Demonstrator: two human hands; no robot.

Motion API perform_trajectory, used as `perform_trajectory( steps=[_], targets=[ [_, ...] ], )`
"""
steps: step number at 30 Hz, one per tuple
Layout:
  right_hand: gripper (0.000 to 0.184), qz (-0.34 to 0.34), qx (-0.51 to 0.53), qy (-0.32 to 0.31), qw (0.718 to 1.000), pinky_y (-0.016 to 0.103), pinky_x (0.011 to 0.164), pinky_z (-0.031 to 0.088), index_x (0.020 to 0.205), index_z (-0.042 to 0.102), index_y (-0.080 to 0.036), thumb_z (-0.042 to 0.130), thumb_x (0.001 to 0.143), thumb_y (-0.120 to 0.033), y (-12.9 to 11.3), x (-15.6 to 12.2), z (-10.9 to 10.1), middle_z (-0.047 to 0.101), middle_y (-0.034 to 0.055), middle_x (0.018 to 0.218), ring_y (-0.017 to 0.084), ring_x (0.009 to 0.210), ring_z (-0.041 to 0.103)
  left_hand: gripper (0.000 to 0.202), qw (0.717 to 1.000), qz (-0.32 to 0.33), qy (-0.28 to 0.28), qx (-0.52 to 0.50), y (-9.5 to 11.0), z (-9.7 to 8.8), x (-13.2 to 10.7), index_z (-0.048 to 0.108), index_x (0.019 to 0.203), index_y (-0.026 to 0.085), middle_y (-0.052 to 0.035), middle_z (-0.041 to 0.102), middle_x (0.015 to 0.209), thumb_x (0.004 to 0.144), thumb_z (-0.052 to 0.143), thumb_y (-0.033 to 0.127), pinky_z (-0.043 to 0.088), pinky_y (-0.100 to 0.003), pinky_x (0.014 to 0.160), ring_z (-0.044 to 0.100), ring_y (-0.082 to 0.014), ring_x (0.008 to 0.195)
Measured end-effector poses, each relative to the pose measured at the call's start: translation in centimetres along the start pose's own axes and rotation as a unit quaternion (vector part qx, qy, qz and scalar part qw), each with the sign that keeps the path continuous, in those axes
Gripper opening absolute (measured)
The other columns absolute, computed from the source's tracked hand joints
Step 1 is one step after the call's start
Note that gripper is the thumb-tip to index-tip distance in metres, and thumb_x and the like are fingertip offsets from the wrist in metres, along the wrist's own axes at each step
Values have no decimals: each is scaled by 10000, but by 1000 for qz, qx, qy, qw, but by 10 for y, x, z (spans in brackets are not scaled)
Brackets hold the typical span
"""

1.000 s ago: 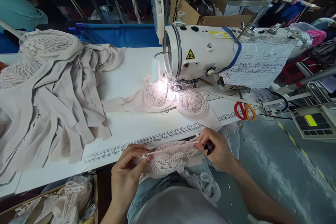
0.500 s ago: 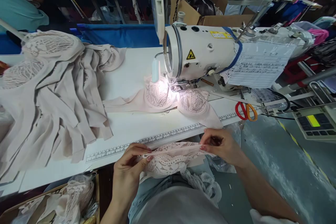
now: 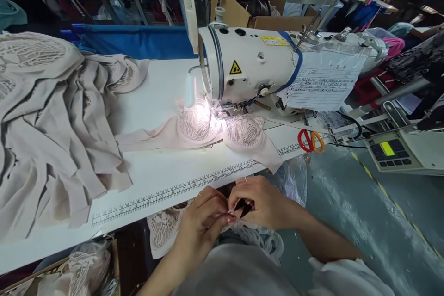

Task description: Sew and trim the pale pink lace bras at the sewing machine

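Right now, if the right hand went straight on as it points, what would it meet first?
Probably the left hand, close in front of the right hand; exact depth is unclear.

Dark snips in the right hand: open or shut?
Open, as far as visible: the snips show two dark, pointed blades standing apart, with a gap between them. The right hand hides the rest.

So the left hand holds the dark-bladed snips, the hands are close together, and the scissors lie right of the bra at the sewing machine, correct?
Not quite: the head view shows the dark-bladed snips in the right hand, not the left hand. The rest stands: hands close together, scissors right of the bra at the sewing machine.
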State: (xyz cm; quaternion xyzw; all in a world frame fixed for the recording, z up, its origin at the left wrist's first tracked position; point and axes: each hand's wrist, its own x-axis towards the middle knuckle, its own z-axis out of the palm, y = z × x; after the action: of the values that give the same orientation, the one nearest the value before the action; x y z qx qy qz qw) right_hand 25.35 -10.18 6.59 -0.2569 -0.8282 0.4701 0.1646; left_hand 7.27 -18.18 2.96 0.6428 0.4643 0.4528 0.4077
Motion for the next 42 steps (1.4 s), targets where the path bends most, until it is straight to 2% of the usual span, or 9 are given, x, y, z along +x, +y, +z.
perform_trajectory(
  steps=[10, 21, 25, 27, 30, 32, 37, 40, 42],
  targets=[
    [35, 30, 39, 81, 995, 211, 547, 382, 853, 662, -197, 691, 854, -179, 18, -12, -8, 562, 14, 880, 105, 661, 484, 248, 988, -103, 19, -118, 2, -10, 8, 609, 672, 192, -36, 603, 760, 903, 650, 270, 475, -220, 602, 593, -151, 706],
    [159, 67, 121, 126, 982, 221, 473, 315, 823, 638, -188, 672, 905, -320, 27, -11, -1, 549, -17, 731, 75, 522, 374, 239, 982, -148, 33, -112, -5, -10, 8, 598, 700, 192, -36, 608, 782, 884, 663, 330, 433, -226, 583, 564, -147, 688],
    [131, 98, 193, 100, 971, 208, 477, 376, 933, 625, -188, 611, 949, -317, 26, -12, 3, 518, -54, 611, 81, 480, 464, 249, 980, -189, 38, -54, -5, -5, 6, 564, 736, 203, 10, 541, 685, 912, 597, 376, 369, -210, 508, 456, -116, 570],
    [146, 106, 201, 87, 970, 203, 479, 397, 967, 628, -185, 615, 950, -330, 24, -11, 5, 538, -50, 609, 90, 493, 520, 242, 983, -179, 48, -5, -5, -1, 6, 549, 737, 209, 26, 516, 646, 912, 575, 374, 354, -207, 488, 424, -112, 541],
    [206, 110, 173, 127, 970, 202, 458, 395, 877, 666, -180, 682, 907, -384, 19, -8, 5, 605, -14, 690, 88, 506, 547, 208, 986, -137, 73, 66, -7, 2, 5, 560, 734, 215, 26, 555, 630, 892, 571, 350, 377, -208, 486, 463, -114, 518],
    [241, 108, 167, 171, 965, 212, 465, 422, 816, 673, -184, 705, 889, -412, 18, -9, 3, 630, -1, 709, 98, 512, 580, 161, 985, -119, 68, 105, -11, -3, 3, 603, 783, 220, 29, 597, 632, 880, 598, 348, 395, -206, 484, 496, -114, 499],
    [225, 86, 173, 222, 956, 240, 501, 485, 807, 667, -204, 674, 920, -398, 19, -21, -10, 652, 3, 642, 138, 534, 635, 138, 984, -48, -51, 163, -31, -36, -12, 719, 851, 243, -24, 707, 734, 893, 637, 346, 496, -219, 578, 663, -171, 654],
    [229, 75, 168, 230, 956, 248, 509, 503, 814, 655, -206, 665, 925, -406, 20, -29, -15, 660, 13, 660, 148, 555, 646, 142, 983, -23, -4, 181, -39, -53, -23, 743, 854, 243, -70, 747, 833, 867, 655, 354, 552, -259, 696, 714, -230, 809],
    [233, 70, 158, 230, 958, 242, 506, 498, 810, 648, -203, 655, 932, -402, 21, -31, -17, 653, 15, 666, 145, 559, 643, 157, 982, -62, 48, 175, -39, -59, -29, 742, 906, 245, -71, 756, 902, 848, 672, 373, 557, -256, 704, 716, -224, 816]
  ],
)
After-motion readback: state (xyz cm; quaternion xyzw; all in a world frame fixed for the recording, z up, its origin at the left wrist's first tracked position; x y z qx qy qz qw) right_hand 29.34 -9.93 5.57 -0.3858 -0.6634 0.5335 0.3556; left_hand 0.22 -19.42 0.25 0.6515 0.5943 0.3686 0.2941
